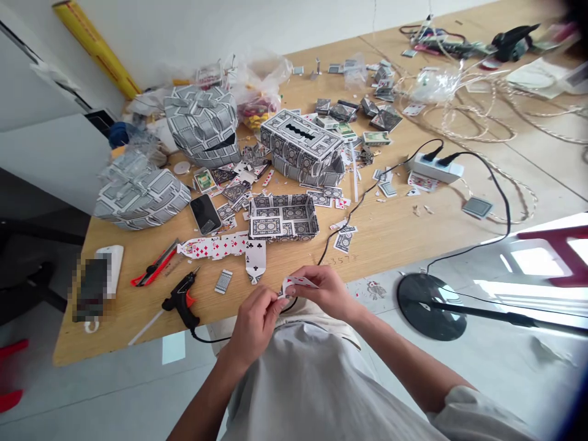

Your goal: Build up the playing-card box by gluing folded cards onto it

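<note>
left hand (254,315): pinching 1 end of a playing card (301,281)
right hand (329,295): gripping the same card
card: up near the front edge of the worktop (404,223)
open box (285,201): on the worktop, past the hands

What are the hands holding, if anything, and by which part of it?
At least one playing card with red pips. The left hand appears to pinch its left end; the right hand grips it farther right.
</note>
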Motion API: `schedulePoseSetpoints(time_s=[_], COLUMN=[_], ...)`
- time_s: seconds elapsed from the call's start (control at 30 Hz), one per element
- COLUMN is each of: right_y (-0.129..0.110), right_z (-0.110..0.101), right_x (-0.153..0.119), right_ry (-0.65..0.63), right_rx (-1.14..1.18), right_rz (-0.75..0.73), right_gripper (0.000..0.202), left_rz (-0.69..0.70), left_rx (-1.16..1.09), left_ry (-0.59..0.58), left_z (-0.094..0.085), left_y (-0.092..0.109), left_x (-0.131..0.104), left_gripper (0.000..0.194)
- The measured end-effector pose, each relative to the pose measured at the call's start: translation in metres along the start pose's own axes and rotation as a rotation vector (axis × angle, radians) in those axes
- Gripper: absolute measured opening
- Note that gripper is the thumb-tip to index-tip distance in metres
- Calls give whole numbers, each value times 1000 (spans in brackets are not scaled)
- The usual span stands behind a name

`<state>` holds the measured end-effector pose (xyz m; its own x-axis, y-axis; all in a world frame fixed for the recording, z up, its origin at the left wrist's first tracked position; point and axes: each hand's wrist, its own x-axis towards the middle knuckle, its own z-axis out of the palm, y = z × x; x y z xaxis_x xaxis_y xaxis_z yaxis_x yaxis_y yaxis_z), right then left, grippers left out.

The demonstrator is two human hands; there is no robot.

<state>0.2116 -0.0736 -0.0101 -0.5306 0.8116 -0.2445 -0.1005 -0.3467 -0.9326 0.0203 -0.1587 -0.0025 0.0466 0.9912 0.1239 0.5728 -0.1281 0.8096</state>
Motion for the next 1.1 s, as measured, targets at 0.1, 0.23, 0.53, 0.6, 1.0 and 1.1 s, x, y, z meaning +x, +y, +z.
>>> schedulePoseSetpoints(time_s=[0.1, 0.23, 0.53, 0.6, 1.0, 1.1], right_y=[-16, -39, -31, -27, -33, -11], right_z=[-23, -57, -34, -26, 18, 27], right_x=[3, 10, 17, 19, 20, 19], right_ry=[247, 618, 404, 337, -474, -459], right_rx=[19, 125, 255, 237, -1075, -1082], right_rz=[-91, -242, -53, -39, -166, -264], right_gripper=[32, 31, 45, 43, 16, 20], left_rz=[14, -44, -57, -4, 340, 407], left_rx=[-62, -242, -273, 56, 134, 122], left_ry=[-18, -176, -354, -235, 103, -1], left_z=[-1, -18, -64, -58, -65, -54], left_y=[12, 31, 27, 15, 38, 46], left_x=[-3, -15, -35, -21, 22, 30], left_gripper=[28, 31, 60, 29, 25, 24])
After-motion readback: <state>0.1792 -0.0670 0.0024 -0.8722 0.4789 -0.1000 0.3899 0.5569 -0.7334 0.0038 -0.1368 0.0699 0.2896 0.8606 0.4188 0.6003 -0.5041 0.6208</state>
